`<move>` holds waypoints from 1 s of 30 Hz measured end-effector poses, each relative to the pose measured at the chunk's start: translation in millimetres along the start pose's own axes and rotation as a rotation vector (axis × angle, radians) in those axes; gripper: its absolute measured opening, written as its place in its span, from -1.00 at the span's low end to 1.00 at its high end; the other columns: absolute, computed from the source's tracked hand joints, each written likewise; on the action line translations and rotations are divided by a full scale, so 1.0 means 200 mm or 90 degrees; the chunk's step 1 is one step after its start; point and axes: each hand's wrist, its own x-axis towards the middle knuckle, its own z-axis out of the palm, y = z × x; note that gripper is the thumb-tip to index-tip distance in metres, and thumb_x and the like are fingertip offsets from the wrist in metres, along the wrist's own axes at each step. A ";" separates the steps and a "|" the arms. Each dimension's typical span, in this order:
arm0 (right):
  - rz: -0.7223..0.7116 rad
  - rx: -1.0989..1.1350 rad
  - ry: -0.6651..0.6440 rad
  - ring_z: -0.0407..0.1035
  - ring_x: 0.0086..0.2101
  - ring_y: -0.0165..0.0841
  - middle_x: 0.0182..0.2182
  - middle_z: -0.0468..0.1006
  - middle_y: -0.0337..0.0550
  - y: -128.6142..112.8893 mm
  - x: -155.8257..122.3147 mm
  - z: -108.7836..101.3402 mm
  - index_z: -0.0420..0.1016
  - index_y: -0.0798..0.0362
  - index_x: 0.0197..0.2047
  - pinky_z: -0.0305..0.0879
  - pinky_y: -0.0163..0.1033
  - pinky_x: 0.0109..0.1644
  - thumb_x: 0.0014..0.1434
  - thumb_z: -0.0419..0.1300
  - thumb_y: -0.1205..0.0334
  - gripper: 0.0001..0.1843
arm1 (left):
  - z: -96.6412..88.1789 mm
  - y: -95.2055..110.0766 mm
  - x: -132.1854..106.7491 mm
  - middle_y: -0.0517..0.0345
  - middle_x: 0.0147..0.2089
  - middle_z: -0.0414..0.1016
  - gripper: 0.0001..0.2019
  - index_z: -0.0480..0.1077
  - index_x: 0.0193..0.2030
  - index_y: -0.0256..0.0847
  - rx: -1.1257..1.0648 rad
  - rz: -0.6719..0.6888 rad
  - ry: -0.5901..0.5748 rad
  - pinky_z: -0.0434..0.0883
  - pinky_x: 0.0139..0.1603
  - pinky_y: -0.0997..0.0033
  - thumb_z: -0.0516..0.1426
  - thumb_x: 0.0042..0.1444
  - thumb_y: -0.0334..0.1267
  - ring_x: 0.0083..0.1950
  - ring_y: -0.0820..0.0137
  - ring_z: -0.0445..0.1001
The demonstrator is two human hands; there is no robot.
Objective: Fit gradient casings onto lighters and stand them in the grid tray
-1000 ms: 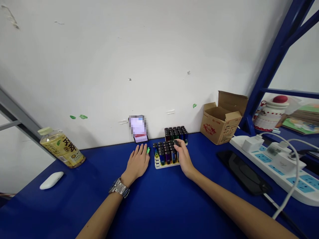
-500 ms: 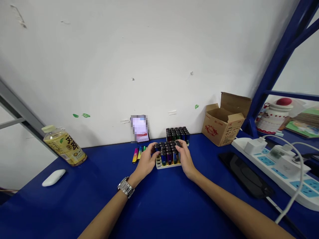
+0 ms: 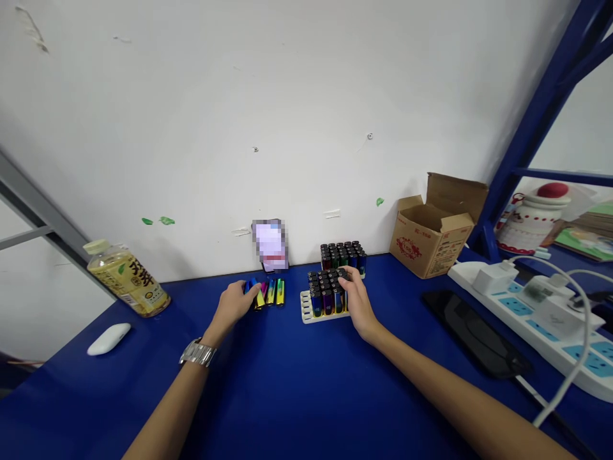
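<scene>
My left hand [image 3: 236,300] is closed at the left end of a row of loose lighters [image 3: 271,292], its thumb and fingers on a blue-and-yellow lighter [image 3: 259,300]. How many lighters it grips is hard to make out. My right hand [image 3: 359,302] wraps round the right side of a white slotted tray [image 3: 306,313], fingers against the standing lighters. Those lighters [image 3: 327,302] have black upper ends and shiny blue, purple and gold bodies. Bare slots show along the tray's left edge.
A second block of upright lighters [image 3: 343,252] stands behind, near the wall. A phone [image 3: 271,246] leans against the wall. To the right are an open cardboard box [image 3: 426,236], a black phone [image 3: 474,332] and a power strip [image 3: 541,326]. Leftward are a bottle [image 3: 129,281] and a white case [image 3: 109,338].
My left hand has left the tray and moved left to the loose lighters. The lighters in the tray's left column are gone from it. My right hand stays at the tray.
</scene>
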 end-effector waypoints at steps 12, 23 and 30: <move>0.003 -0.004 0.001 0.30 -0.09 -0.19 -0.14 0.43 -0.15 0.01 0.00 0.00 0.28 -0.03 -0.08 0.21 -0.15 -0.03 0.14 -0.01 0.07 -0.71 | 0.02 -0.10 0.02 -0.28 -0.21 0.55 -0.56 0.49 -0.23 -0.34 0.166 0.011 0.034 0.35 -0.12 0.17 -0.17 0.19 -0.19 -0.05 0.00 0.47; -0.012 -0.001 0.011 0.33 -0.12 -0.20 -0.15 0.46 -0.16 0.01 0.00 0.00 0.32 -0.02 -0.07 0.23 -0.15 -0.05 0.15 -0.01 0.07 -0.69 | 0.20 -0.02 -0.03 -0.30 0.29 0.22 -0.40 0.15 0.26 -0.50 0.130 0.143 0.010 0.12 0.28 0.12 -0.28 0.29 -0.07 0.35 0.10 0.12; -0.007 -0.008 0.001 0.31 -0.09 -0.20 -0.12 0.44 -0.15 0.00 -0.01 0.00 0.30 -0.04 -0.05 0.22 -0.14 -0.04 0.17 -0.02 0.07 -0.68 | 0.16 0.11 -0.14 -0.23 0.16 0.35 -0.56 0.30 0.06 -0.34 -0.010 0.286 0.162 0.13 0.26 0.06 -0.21 0.29 -0.12 0.26 0.13 0.22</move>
